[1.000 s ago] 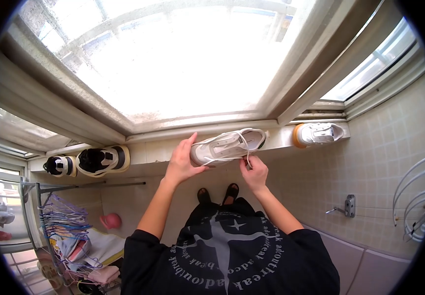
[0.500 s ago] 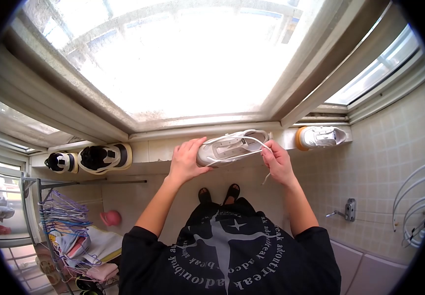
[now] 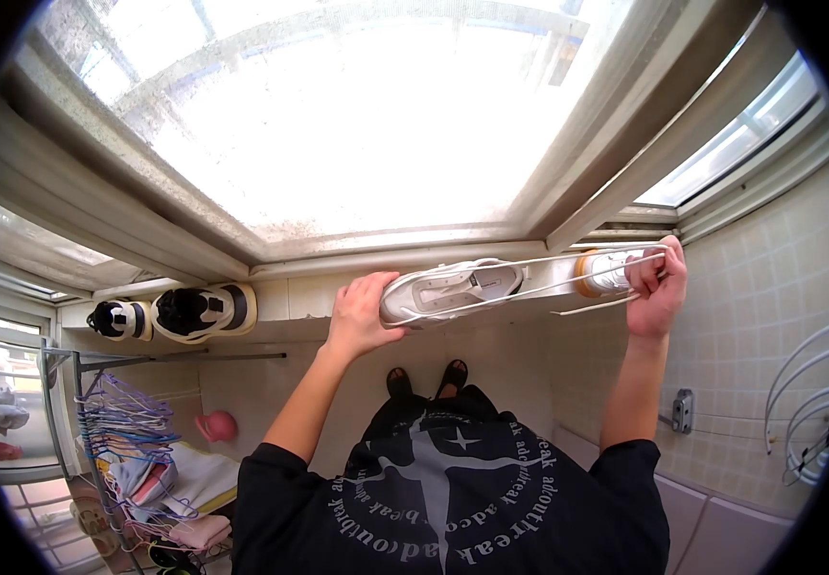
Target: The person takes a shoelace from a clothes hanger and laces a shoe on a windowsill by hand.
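Observation:
A white sneaker [image 3: 434, 290] lies on the window ledge with its toe to the left and its opening facing up. My left hand [image 3: 362, 311] grips the toe end, thumb on the near side and fingers over the top. Out to the right, my right hand [image 3: 659, 287] is closed on the white shoelace [image 3: 568, 260], drawn in long strands from the sneaker. One loose end hangs to the left below that hand. A second white sneaker [image 3: 603, 273] with an orange-tan sole stands on the ledge, partly hidden behind my right hand.
Two black-and-white shoes [image 3: 206, 311] sit at the ledge's left. A drying rack [image 3: 79, 402] with hangers [image 3: 127, 422] and cloths stands at lower left, near a pink object [image 3: 215, 425] on the floor. A metal wall fitting [image 3: 683, 410] and pale hoses [image 3: 807, 402] are at right.
My right hand has moved far to the right, pulling the shoelace from near the sneaker's heel into long strands. My left hand stays on the toe.

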The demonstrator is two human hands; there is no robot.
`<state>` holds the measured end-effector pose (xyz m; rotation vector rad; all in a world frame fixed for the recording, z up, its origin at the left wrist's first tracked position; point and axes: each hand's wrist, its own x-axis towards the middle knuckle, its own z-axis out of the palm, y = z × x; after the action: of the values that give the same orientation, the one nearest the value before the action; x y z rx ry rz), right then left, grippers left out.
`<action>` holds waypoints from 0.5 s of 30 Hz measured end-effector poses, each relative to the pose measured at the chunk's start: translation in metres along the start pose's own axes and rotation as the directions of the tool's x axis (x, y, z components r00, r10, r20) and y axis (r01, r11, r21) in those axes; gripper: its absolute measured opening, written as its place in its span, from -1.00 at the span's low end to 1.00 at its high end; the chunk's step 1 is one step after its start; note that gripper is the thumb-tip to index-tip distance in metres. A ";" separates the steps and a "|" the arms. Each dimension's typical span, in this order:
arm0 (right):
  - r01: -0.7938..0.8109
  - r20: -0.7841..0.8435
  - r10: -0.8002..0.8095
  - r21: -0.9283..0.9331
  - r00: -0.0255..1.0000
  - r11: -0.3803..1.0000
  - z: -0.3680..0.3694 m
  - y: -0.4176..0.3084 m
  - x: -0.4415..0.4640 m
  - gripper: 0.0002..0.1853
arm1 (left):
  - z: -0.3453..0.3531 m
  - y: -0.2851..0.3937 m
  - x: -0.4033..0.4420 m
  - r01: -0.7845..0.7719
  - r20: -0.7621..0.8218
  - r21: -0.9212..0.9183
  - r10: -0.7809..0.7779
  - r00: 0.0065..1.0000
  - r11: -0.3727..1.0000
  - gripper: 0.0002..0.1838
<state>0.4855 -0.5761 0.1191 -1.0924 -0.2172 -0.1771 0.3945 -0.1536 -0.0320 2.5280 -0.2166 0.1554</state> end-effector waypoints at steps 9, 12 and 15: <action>0.131 -0.143 -0.133 -0.020 0.981 0.991 -0.046 -0.042 0.018 -0.74 | -0.007 0.005 -0.001 -0.052 -0.054 0.028 0.053 0.997 0.998 0.07; 0.123 -0.155 -0.130 -0.055 0.979 0.991 -0.057 -0.048 0.023 -0.71 | -0.005 -0.003 0.000 -0.146 -0.097 0.004 0.146 0.985 0.989 0.03; 0.122 -0.150 -0.127 -0.038 0.981 0.992 -0.076 -0.057 0.030 -0.69 | -0.006 -0.005 0.001 -0.139 -0.076 -0.017 0.138 0.988 0.990 0.01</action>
<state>0.5074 -0.6706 0.1419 -1.0892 -0.1463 -0.3755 0.3962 -0.1466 -0.0295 2.4800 -0.3624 0.3004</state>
